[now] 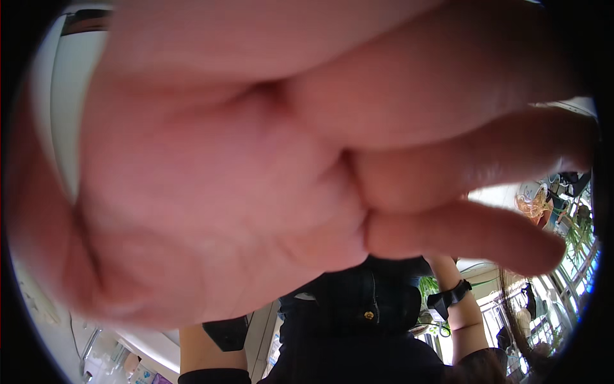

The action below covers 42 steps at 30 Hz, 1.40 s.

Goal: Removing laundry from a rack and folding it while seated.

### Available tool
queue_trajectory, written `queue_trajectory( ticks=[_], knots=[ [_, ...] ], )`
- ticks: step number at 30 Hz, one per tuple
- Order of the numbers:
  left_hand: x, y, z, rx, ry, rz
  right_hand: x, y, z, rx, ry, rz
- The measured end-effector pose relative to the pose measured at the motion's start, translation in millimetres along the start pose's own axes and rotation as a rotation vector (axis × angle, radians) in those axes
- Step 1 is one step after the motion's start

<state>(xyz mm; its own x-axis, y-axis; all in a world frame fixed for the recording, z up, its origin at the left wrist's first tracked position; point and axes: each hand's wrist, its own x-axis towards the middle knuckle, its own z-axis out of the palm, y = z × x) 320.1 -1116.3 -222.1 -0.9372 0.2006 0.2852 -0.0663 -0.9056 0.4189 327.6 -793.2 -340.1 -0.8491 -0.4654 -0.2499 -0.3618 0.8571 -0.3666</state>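
Note:
Very close to the lens, my left hand (pixel 216 192) fills most of the head view, blurred, with its palm towards the camera. Its fingers reach to the right and stand apart, with nothing seen in them. Below the palm, a black device (pixel 228 334) sits on my left wrist. On the right, my right forearm (pixel 467 331) rises behind the fingers and wears a black strapped device (pixel 448 300). My right hand is not in view. Between the arms shows dark clothing (pixel 345 345) with a gold-coloured button (pixel 368 315).
Green plants (pixel 580 233) and a barred window (pixel 571 288) lie at the right. A metal faucet (pixel 90 348) and packages (pixel 144 374) show at the lower left. A pale panel (pixel 72 96) stands at the upper left. Strands of hair (pixel 513 317) hang at the lower right.

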Motion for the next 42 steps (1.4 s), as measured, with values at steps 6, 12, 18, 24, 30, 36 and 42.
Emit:
queue_trajectory(
  ticks=[6, 12, 18, 24, 30, 36, 42],
  knots=[
    [-6.9, 37.0, -20.8, -0.087, -0.13, 0.13, -3.3, 5.9, -12.2, -0.061, 0.003, 0.051],
    [5.2, 25.8, -82.7, 0.582, 0.716, 0.106, 1.8, 4.3, 6.3, -0.006, -0.005, 0.009],
    [-73.4, -14.5, -293.0, 1.13, 1.404, -0.424, 3.3, -1.9, 2.5, 0.01, -0.02, 0.004],
    [-90.2, -71.5, -326.5, 1.493, 1.334, -1.015, 4.6, 2.9, -2.5, -0.011, -0.024, 0.01],
    [-103.9, -69.7, -323.3, 1.524, 1.338, -0.491, 4.7, 1.9, -0.1, -0.011, -0.015, -0.016],
    [-85.8, -59.6, -272.5, 1.088, 1.278, 0.228, 3.9, -1.8, -5.1, -0.01, 0.006, -0.012],
    [-36.9, -21.9, -153.0, 1.24, 1.017, 0.387, -2.3, -9.6, -10.1, -0.006, 0.015, -0.012]
  ],
)
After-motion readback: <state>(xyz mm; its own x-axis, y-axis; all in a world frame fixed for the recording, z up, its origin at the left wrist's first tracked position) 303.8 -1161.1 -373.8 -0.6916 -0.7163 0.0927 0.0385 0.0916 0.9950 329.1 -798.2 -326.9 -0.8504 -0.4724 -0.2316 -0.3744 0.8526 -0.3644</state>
